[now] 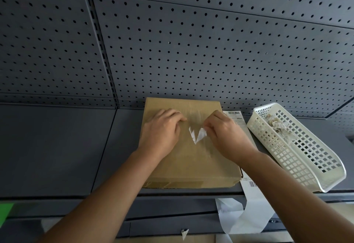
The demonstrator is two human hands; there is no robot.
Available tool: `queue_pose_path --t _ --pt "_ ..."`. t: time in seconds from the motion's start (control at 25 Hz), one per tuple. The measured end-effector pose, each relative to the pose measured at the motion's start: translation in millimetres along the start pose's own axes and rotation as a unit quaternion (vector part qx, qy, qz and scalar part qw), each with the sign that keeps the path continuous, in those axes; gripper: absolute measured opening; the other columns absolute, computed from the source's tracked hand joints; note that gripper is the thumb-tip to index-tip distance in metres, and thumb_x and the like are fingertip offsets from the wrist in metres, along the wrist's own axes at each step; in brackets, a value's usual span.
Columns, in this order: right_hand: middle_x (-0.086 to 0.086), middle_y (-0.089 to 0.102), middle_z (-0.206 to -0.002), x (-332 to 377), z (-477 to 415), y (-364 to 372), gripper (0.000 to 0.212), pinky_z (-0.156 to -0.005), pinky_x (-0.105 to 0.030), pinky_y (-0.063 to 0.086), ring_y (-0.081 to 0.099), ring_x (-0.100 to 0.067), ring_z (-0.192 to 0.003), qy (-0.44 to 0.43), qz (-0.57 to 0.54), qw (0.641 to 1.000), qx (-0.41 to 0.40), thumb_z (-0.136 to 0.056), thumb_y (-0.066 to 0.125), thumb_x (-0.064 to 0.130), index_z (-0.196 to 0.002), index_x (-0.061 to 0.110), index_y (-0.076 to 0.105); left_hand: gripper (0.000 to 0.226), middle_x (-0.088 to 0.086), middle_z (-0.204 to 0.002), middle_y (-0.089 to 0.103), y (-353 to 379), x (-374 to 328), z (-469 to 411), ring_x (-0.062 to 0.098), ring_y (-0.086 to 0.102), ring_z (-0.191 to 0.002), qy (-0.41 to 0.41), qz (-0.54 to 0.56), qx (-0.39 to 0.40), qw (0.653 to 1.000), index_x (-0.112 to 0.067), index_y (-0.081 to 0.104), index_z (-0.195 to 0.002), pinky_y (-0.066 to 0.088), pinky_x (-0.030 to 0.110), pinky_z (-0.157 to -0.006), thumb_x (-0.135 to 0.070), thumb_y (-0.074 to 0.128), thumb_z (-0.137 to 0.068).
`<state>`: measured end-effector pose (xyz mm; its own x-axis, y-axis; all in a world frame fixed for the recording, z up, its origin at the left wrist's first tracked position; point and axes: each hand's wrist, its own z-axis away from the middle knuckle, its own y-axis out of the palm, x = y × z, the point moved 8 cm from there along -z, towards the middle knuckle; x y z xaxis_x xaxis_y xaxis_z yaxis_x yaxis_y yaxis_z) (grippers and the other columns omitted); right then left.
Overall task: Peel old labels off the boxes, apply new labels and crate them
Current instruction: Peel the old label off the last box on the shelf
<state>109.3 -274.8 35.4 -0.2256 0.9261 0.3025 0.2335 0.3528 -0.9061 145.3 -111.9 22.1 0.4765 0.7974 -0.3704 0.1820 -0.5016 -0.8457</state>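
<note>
A flat brown cardboard box (193,158) lies on the grey shelf (57,147) against the pegboard. A small torn white scrap of old label (197,134) sticks up from the box top near its middle. My right hand (228,133) pinches that scrap between thumb and fingertips. My left hand (161,129) rests on the left part of the box top, fingers curled down onto the cardboard, holding it in place.
A white perforated plastic basket (298,147) with crumpled label scraps stands at the right. A strip of new barcode labels (249,195) runs under the box's right side and hangs over the shelf edge. Grey pegboard (172,41) closes the back.
</note>
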Motion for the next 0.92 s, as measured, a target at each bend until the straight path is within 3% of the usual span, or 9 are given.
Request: queue_pose_path --t 0.24,0.44,0.6,0.68,0.84,0.92 --pt "0.004 0.059 -0.094 14.9 33.1 -16.1 0.007 -0.068 -0.035 0.049 0.057 -0.016 -0.081 0.011 -0.057 0.998 0.005 -0.095 0.056 0.01 -0.093 0.013 0.061 0.028 -0.02 -0.117 0.064 0.5 0.0 -1.2 0.004 0.056 -0.108 -0.009 -0.005 0.012 1.0 -0.033 0.069 -0.109 0.035 0.018 -0.071 -0.014 0.054 -0.096" --pt "0.01 0.072 -0.09 24.2 41.2 -43.5 0.01 -0.078 -0.027 0.054 0.068 -0.009 -0.087 0.067 -0.229 0.971 -0.011 -0.097 0.056 0.012 -0.091 0.018 0.059 0.031 -0.021 -0.121 0.062 1.7 0.6 -1.6 0.002 0.053 -0.11 -0.011 -0.018 0.027 0.999 -0.035 0.067 -0.114 0.04 0.017 -0.076 -0.016 0.048 -0.097" --pt "0.003 0.072 -0.077 4.4 27.9 -48.3 0.019 -0.076 -0.04 0.06 0.073 -0.014 -0.073 0.139 -0.281 0.95 -0.007 -0.094 0.053 0.002 -0.09 0.017 0.063 0.033 -0.021 -0.124 0.06 1.7 -0.9 -0.4 0.002 0.052 -0.113 -0.012 -0.015 0.038 0.999 -0.035 0.065 -0.116 0.044 0.019 -0.081 -0.018 0.044 -0.099" --pt "0.0 0.072 -0.074 -6.4 22.5 -39.8 0.025 -0.077 -0.04 0.06 0.072 -0.014 -0.07 0.171 -0.274 0.946 0.01 -0.092 0.051 -0.001 -0.087 0.017 0.068 0.032 -0.021 -0.124 0.06 1.7 -1.7 -0.5 0.002 0.052 -0.114 -0.011 -0.009 0.039 0.999 -0.035 0.066 -0.117 0.044 0.02 -0.081 -0.018 0.045 -0.1" --pt "0.006 0.069 -0.075 0.6 13.3 -20.2 0.004 -0.07 -0.02 0.054 0.064 -0.004 -0.07 0.147 -0.206 0.966 0.053 -0.089 0.067 0.024 -0.085 0.024 0.067 0.028 -0.021 -0.121 0.061 2.2 -0.4 -0.5 0.002 0.052 -0.112 -0.006 -0.01 0.032 0.999 -0.035 0.067 -0.115 0.041 0.019 -0.077 -0.018 0.05 -0.099" --pt "0.009 0.066 -0.078 9.0 6.6 -13.6 0.007 -0.065 -0.013 0.048 0.061 -0.003 -0.073 0.114 -0.193 0.973 0.054 -0.088 0.07 0.024 -0.091 0.021 0.065 0.028 -0.02 -0.12 0.062 2.0 -0.2 -0.4 0.003 0.054 -0.111 -0.002 -0.008 0.025 1.0 -0.034 0.068 -0.114 0.041 0.019 -0.077 -0.018 0.052 -0.098"
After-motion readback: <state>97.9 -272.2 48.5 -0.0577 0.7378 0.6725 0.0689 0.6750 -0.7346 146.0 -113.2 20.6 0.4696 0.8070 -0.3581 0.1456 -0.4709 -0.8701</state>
